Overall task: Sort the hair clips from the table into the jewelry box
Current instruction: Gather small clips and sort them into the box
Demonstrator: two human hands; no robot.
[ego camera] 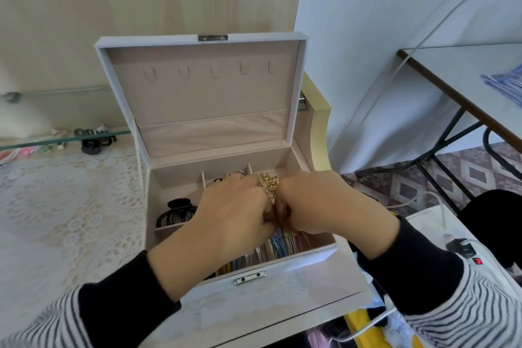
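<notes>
My left hand (234,206) and right hand (324,203) both pinch a gold hair clip (268,182) over the middle of the jewelry box (296,277), and if I let go too soon it could fall into the wrong part.

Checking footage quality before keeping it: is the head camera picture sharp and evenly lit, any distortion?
Head view: soft, even light; wide-angle distortion stretches the striped sleeves at the bottom corners; the left hand and right hand, pinching hair clips over the jewelry box, look slightly soft.

Soft, even daylight; faint shadows; slight overall softness; wide-angle bending at the edges
</notes>
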